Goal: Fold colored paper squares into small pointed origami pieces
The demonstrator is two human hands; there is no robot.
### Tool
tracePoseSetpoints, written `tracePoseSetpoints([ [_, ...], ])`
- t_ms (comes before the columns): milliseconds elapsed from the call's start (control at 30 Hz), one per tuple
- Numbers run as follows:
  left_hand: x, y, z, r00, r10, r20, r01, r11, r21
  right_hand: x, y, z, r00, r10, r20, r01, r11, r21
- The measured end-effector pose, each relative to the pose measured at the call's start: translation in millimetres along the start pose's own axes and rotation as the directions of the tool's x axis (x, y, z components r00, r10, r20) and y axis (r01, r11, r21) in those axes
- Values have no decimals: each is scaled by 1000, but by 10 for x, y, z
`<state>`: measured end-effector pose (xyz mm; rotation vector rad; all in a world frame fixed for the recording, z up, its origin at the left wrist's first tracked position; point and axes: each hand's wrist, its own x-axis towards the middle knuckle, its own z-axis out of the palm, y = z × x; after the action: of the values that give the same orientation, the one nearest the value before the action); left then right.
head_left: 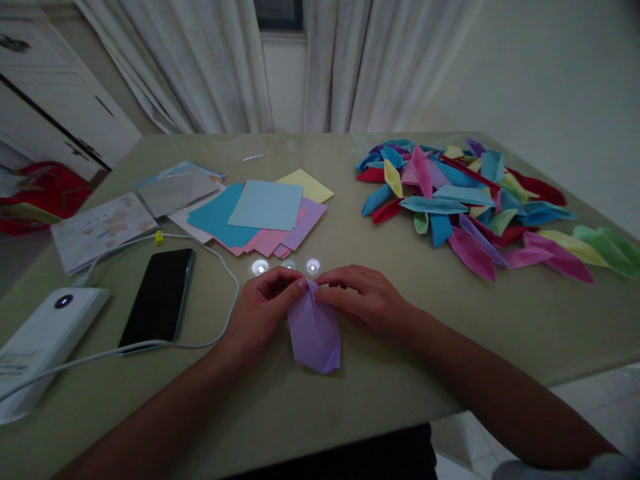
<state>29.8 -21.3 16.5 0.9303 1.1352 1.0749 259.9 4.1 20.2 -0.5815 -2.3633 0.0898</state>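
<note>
A purple sheet of origami paper (pixel 316 337), partly folded into a long shape with a narrow top, lies on the table in front of me. My left hand (pixel 270 300) pinches its upper left edge between thumb and fingers. On the other side, my right hand (pixel 363 297) holds the upper right edge, its fingertips close to the left thumb. Creases run down from the pointed top, while the wider lower end rests free toward me. The fingertips partly cover the top fold.
Loose coloured paper squares (pixel 265 207) lie ahead. Folded paper pieces (pixel 450 193) are heaped at the back right. To the left are a black phone (pixel 159 297), a white power bank (pixel 50 347), a white cable (pixel 200 345) and a printed packet (pixel 105 230).
</note>
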Motion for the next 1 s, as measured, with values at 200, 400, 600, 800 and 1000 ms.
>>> tracePoseSetpoints([
  [200, 8, 39, -44, 987, 153, 44, -159, 953, 259, 10, -26, 15, 999, 52, -4, -51, 994, 93],
  [400, 8, 56, -35, 984, 171, 41, -176, 944, 280, 10, -45, 23, 994, 90, 62, -98, 986, 135],
  [600, 18, 103, -18, 996, 86, -6, -83, 978, 192, 26, -43, 9, 991, 102, 85, -112, 986, 126],
  [800, 23, 118, -18, 999, 49, -5, -47, 982, 184, 19, -85, 28, 994, 104, 46, -108, 990, 93],
  [1000, 16, 98, -6, 999, 32, 25, -35, 990, 135, 32, -145, 28, 989, 147, 23, -149, 973, 174],
])
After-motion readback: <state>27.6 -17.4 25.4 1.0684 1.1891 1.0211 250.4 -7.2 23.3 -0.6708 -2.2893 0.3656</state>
